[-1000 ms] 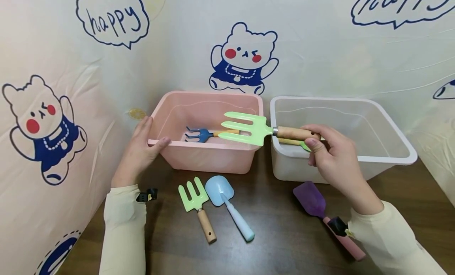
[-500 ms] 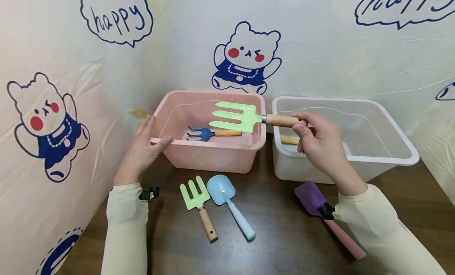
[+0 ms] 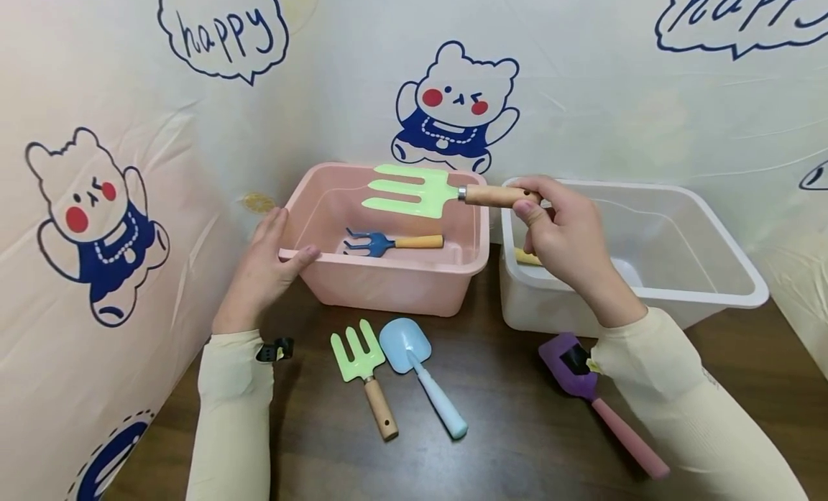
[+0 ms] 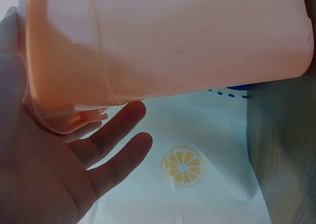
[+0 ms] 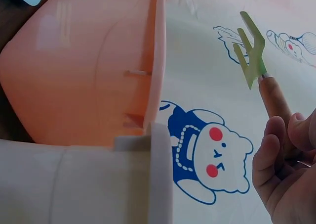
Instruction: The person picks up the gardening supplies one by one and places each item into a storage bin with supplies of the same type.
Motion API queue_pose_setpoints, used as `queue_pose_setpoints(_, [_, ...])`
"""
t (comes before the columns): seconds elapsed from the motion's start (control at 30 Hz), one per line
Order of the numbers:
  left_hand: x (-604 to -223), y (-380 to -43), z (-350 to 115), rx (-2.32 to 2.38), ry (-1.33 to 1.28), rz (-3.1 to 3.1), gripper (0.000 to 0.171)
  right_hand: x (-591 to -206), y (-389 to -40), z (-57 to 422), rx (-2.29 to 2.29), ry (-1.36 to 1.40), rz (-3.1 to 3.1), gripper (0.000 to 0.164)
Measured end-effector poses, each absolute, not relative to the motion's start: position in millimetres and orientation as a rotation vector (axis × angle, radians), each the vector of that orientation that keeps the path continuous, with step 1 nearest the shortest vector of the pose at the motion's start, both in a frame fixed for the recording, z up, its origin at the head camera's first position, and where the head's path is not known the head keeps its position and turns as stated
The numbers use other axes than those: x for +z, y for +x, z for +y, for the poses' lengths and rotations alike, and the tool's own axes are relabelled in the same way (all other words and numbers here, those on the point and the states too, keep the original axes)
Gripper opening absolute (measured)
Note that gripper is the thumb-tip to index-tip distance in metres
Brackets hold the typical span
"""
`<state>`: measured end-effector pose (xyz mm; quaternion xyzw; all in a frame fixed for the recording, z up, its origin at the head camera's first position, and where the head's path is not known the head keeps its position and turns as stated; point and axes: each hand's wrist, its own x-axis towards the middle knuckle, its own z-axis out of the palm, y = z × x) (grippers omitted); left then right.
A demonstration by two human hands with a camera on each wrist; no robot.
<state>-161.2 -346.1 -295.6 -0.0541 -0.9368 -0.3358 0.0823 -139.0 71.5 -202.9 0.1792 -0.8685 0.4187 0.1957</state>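
My left hand holds the left front corner of the pink bin, its thumb on the front rim. In the left wrist view, the fingers lie outside the bin wall, fairly straight and spread. My right hand grips the end of the wooden handle of a green hand fork. The fork's prongs point left, above the pink bin. A blue three-pronged hand rake with a yellow-orange handle lies inside that bin. Under my right hand, a yellow handle shows in the white bin; its other end is hidden.
On the brown table in front lie a second green hand fork, a light blue trowel and a purple spatula-like scoop with a pink handle. A printed cloth stands behind the bins.
My right hand has moved left and farther back, carrying the green hand fork from the gap between the bins to over the pink bin. The left hand keeps its place on the bin.
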Motion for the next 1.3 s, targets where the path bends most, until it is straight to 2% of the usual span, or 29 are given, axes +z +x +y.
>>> queue_pose_setpoints(1.3, [-297.1, -161.7, -347.0, -1.035, -0.179, -2.762, 0.101, -191.1, -189.2, 22.1, 1.47, 0.437, -2.505, 0.022])
